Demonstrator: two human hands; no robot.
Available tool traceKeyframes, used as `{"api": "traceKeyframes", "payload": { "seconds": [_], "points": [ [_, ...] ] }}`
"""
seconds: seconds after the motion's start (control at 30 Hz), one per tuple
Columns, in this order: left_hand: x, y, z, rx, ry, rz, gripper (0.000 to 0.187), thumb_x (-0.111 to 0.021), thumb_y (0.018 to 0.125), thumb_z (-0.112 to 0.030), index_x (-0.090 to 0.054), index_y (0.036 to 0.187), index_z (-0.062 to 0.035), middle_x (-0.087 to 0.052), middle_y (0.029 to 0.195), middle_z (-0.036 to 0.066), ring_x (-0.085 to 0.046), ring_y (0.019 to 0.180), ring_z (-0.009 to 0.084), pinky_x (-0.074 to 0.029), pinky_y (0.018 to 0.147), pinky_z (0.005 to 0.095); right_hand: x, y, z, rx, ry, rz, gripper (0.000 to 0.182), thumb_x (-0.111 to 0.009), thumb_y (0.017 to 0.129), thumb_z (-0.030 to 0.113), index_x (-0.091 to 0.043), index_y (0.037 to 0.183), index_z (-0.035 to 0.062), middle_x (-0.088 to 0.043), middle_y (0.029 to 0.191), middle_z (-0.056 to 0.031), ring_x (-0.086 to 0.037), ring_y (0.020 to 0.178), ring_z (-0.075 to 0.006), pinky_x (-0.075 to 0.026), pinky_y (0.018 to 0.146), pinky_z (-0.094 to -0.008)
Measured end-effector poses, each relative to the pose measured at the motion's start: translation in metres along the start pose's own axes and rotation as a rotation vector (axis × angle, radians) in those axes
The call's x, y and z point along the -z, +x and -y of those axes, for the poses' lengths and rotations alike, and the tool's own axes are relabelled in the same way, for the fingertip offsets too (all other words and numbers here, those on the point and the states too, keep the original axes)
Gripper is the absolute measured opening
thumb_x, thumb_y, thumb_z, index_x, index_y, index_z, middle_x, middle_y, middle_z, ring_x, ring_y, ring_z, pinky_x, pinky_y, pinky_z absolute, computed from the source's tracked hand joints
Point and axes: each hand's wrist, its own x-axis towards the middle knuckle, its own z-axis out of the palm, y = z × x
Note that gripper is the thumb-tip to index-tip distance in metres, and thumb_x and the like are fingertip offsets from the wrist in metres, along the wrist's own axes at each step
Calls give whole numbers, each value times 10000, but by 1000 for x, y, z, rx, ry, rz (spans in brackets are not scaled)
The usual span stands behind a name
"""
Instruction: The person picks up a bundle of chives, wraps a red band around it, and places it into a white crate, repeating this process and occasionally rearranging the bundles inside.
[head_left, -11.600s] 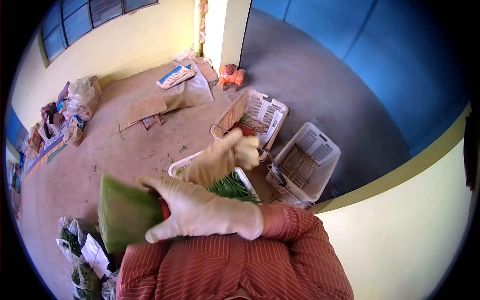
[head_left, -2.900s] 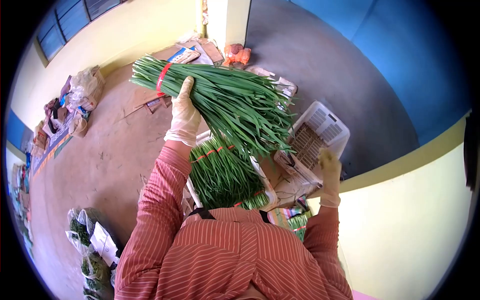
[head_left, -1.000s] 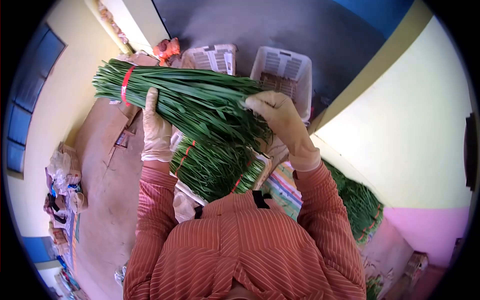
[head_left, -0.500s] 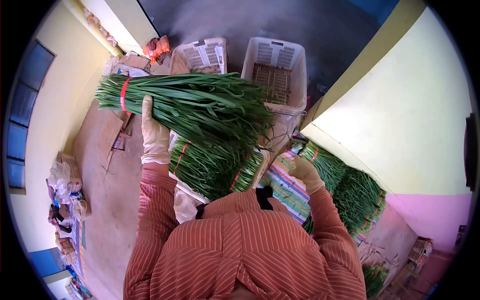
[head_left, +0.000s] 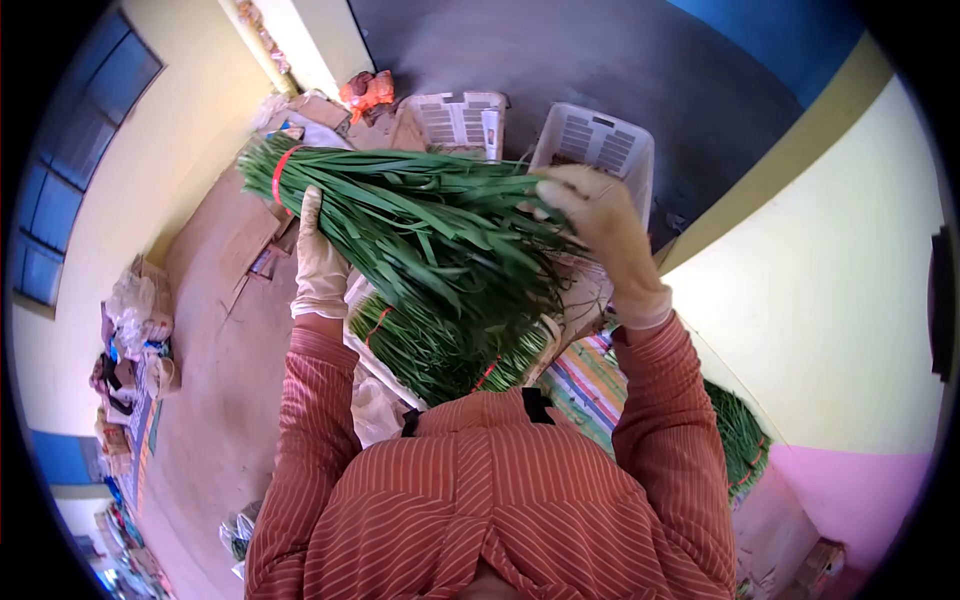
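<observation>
My left hand [head_left: 321,262], in a pale glove, is closed around a large bunch of garlic chives [head_left: 420,215] near its stem end. A red band [head_left: 283,180] ties the stems at the left, and the long green leaves fan out to the right. At the leaf tips is my right hand [head_left: 598,225], also gloved, its fingers drawn together on some leaves; slight blur hides the exact grip. Below the held bunch, more banded chives [head_left: 420,350] lie in a pale crate [head_left: 385,378] in front of my body.
Two white plastic crates stand ahead, one on the left [head_left: 455,118] and one on the right [head_left: 610,140]. More chives [head_left: 735,440] lie at the right by the wall, near a striped woven sheet [head_left: 585,390]. Bags and boxes [head_left: 140,310] line the left wall.
My right hand has risen from above the striped sheet to the leaf tips of the bunch. The view has turned, so the bunch and crates appear shifted right.
</observation>
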Motion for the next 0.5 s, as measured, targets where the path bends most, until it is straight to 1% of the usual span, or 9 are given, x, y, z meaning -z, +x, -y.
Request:
{"api": "traceKeyframes", "payload": {
  "seconds": [0.03,0.07,0.1,0.13,0.2,0.23,0.3,0.43,0.5],
  "points": [
    [2,-5,-8,30,34,23,450,-721,910,-331,-605,1219,-24,-686,1113,101,-679,946,252,-579,867,390,0,7,3,-7,140,24,256,-639,931,131,-684,1120,-35,-712,928,-71,-643,830,-106,-498,774,-234],
    [0,-12,-11,44,42,-30,470,-723,906,-343,-601,1228,-22,-690,1102,105,-687,931,250,-590,843,385,-1,14,3,13,59,-10,243,-633,936,126,-688,1117,-26,-706,908,-63,-625,793,-96,-491,744,-224],
    [-2,-16,-12,30,44,-41,470,-723,906,-343,-601,1228,-22,-690,1102,105,-687,931,250,-590,843,385,1,21,4,35,-22,-47,231,-627,941,121,-692,1114,-18,-700,888,-54,-606,757,-86,-485,715,-215],
    [-1,-20,-14,25,69,-61,484,-726,902,-352,-599,1232,-22,-690,1104,105,-687,939,250,-588,848,386,0,23,7,40,-18,-32,231,-627,941,121,-692,1114,-18,-700,888,-54,-606,757,-86,-485,715,-215],
    [0,-21,-12,9,106,-106,521,-731,893,-381,-594,1242,-19,-685,1125,105,-685,954,250,-585,865,385,3,30,14,-101,-13,-7,238,-627,947,138,-694,1125,-5,-684,860,-33,-555,701,-66,-458,660,-199],
    [3,-21,-12,2,104,-113,521,-731,893,-381,-594,1242,-19,-685,1125,105,-685,954,250,-585,865,385,4,32,13,-100,-14,4,238,-627,947,138,-694,1125,-5,-684,860,-33,-555,701,-66,-458,660,-199],
    [15,-21,-13,-50,118,-106,526,-725,894,-395,-595,1244,-25,-677,1142,107,-680,969,248,-583,872,383,2,30,14,-37,-38,37,249,-630,929,141,-696,1127,5,-680,853,-21,-524,677,-49,-429,615,-190],
    [30,-26,-22,-93,5,-76,532,-714,898,-415,-595,1249,-34,-674,1141,105,-673,983,249,-583,874,382,-2,16,17,-64,-40,82,280,-614,910,137,-693,1141,2,-672,843,-13,-524,677,-50,-427,611,-193],
    [36,-28,-26,-102,-21,-37,531,-695,906,-437,-598,1247,-41,-674,1136,101,-667,1000,251,-575,895,390,4,12,16,-114,-87,149,314,-597,888,121,-686,1163,-3,-665,835,-7,-520,668,-45,-421,606,-189]
  ]
}}
